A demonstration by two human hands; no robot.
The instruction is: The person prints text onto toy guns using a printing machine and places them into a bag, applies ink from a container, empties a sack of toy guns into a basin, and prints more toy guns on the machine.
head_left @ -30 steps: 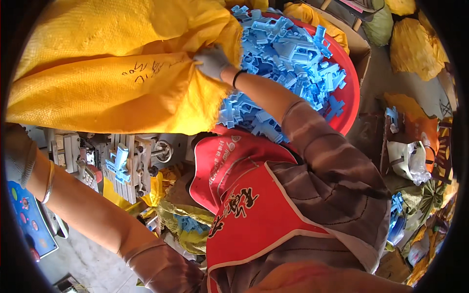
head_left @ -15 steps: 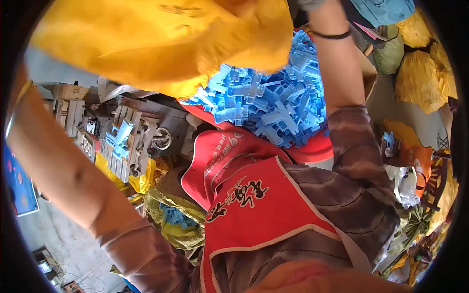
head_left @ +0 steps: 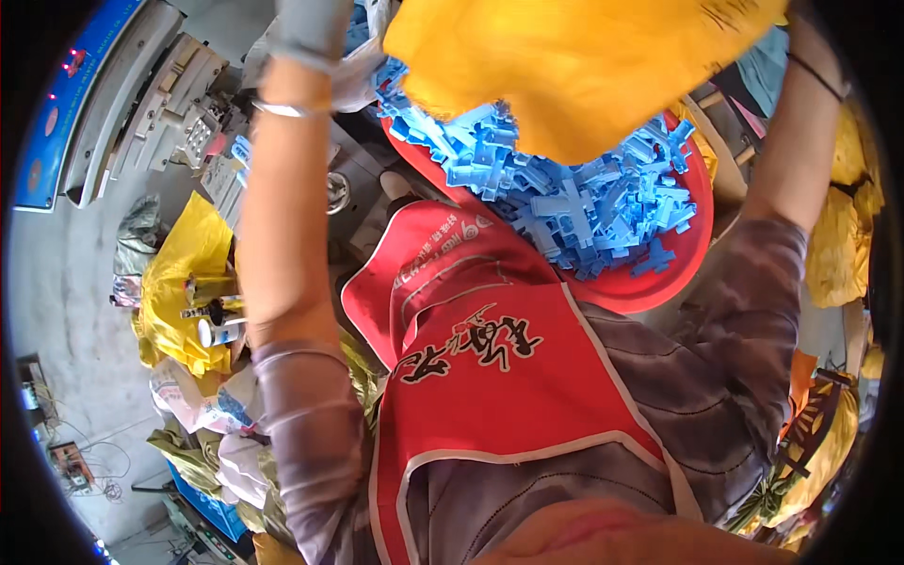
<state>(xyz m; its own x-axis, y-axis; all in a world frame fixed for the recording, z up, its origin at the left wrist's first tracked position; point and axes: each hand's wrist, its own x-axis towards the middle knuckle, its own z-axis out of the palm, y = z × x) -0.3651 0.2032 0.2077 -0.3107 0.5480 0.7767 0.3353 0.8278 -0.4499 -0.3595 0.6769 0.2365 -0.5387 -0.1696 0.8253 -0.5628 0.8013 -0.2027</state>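
Observation:
I hold a big yellow sack [head_left: 574,66] up high over a red basin [head_left: 650,287]. The basin is heaped with several blue plastic parts [head_left: 584,202], and the sack's lower edge hangs just above the heap. My left hand [head_left: 311,28], in a grey glove, is at the sack's left corner near the top rim and seems to grip it. My right forearm [head_left: 800,141], with a black wristband, rises to the sack's right corner. The right hand itself is lost at the rim behind the sack. A red apron [head_left: 490,377] covers my front.
At the upper left stands a grey machine [head_left: 179,104] with a blue panel [head_left: 75,94]. Yellow bags [head_left: 179,282], small bottles [head_left: 212,330] and a blue crate [head_left: 202,499] lie on the floor to the left. More yellow sacks [head_left: 843,235] are piled at the right.
Both arms have gone up, lifting the sack from resting on the basin to high above it. The heap of blue parts in the basin is now uncovered.

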